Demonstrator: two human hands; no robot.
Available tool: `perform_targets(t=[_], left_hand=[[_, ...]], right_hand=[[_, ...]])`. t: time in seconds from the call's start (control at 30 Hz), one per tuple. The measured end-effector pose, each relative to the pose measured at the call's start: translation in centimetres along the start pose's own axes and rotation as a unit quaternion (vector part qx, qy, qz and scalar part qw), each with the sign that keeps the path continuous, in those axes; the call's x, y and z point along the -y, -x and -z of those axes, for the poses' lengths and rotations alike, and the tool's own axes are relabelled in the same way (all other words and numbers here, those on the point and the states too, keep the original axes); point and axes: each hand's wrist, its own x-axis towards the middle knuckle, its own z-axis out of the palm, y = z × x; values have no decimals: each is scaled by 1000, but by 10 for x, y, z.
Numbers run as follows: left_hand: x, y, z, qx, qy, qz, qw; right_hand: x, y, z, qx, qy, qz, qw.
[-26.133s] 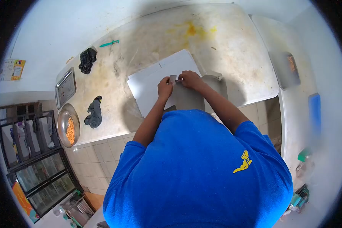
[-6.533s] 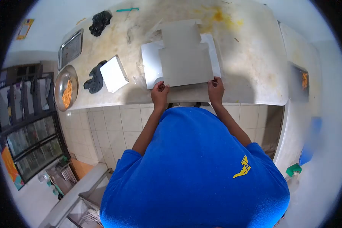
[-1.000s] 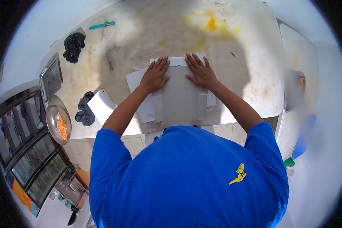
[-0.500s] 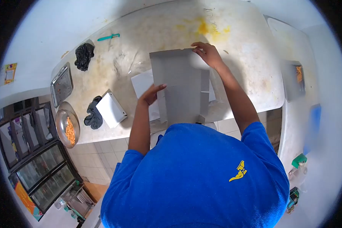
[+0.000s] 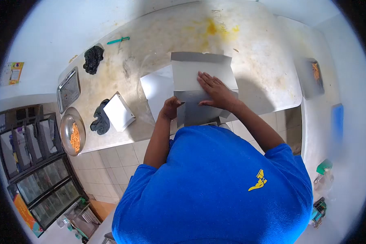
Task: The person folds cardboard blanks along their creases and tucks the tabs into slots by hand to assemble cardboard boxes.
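Moved the right hand [image 5: 218,92] down since the earlier frame, off the far edge of the grey, pre-cut flat cardboard blank [image 5: 191,71] and onto its middle. Also brought the left hand [image 5: 171,107] in against the left edge, close to the cross crease.

Right grip: open, spread palm-down across the crease, holding nothing. Left grip: curled at the edge by a side flap; cannot confirm a real pinch from this view. Blank: lying near the front of the pale, stained, smooth counter [image 5: 266,51], partly over a flat white card sheet [image 5: 152,83]. Can't see the near end fully, hidden by the blue cloth shirt [image 5: 215,171].

Main risk: skewed crease. Would come from pressing off the score line, or from pushing harder on one side.

Second: slip. Could slide on the loose white sheet underneath, given only flat-palm friction on the right and an uncertain hold on the left.

Third: bent or torn side flap. Likely cause: pulling at the left edge while bearing down with the right. Also watch for flaps trapped underneath.

Fourth: buckled near end, from leaning the body against it at the counter's front edge.

Lower risk: bumping the white, shallow cardboard box [image 5: 118,112] with the left forearm on a wide swing. Looks to be resting against the dark grey, crumpled soft item [image 5: 99,120], so could shift both.
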Motion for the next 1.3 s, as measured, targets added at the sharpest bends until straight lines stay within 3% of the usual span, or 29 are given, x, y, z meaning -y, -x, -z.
perform_targets(t=[0.07, 0.17, 0.23, 0.3, 0.33, 0.4, 0.5, 0.6, 0.7, 0.8, 0.9, 0.93, 0.97, 1.03, 1.07, 1.17, 1.2, 1.3], left_hand=[[3, 8, -1, 8, 8, -28, 1000], [-57, 36, -40, 60, 119, -1, 991], [-63, 39, -33, 112, 106, 22, 988], [-81, 47, -47, 42, -44, 15, 998], [-91, 50, -55, 9, -119, 12, 993], [-94, 52, -50, 8, -169, -36, 985], [-94, 62, -46, -26, -191, -56, 980], [-97, 71, -43, -51, -230, -25, 971], [-92, 71, -35, -70, -225, -14, 972], [-101, 79, -42, -72, -246, -15, 966], [-117, 79, -45, -54, -314, 32, 947], [-121, 79, -44, -47, -337, 55, 939], [-125, 83, -43, -117, -446, -31, 887], [-147, 96, -54, -242, -625, -200, 715], [-159, 99, -72, -235, -625, -251, 701], [-164, 85, -111, -54, -654, -318, 684], [-162, 79, -109, 6, -657, -224, 720], [-173, 69, -108, 117, -733, -33, 669]], right_hand=[[0, 8, -2, -9, -53, 4, 999], [12, 15, -1, -20, -85, -2, 996], [22, 17, -1, -47, -80, -10, 996], [32, 16, -2, -95, -61, -17, 993], [38, 14, 5, -70, -68, -24, 995], [46, 11, 23, -21, -78, -35, 996], [38, 15, 29, -67, 26, 30, 997], [27, 17, 18, 73, -77, -45, 993], [28, 13, 35, -2, -123, 29, 992], [27, 1, 18, -99, -47, 79, 991], [25, 0, 16, 82, -163, -10, 983], [25, 0, 17, 100, -137, -23, 985], [25, 0, 18, 118, -113, -38, 986], [25, -1, 20, 140, -87, -55, 985], [27, -2, 23, 149, -86, -54, 984], [49, -10, 36, 154, -96, -38, 983], [54, -14, 39, 145, -101, -34, 984], [42, -15, 44, 120, -142, 36, 982]])
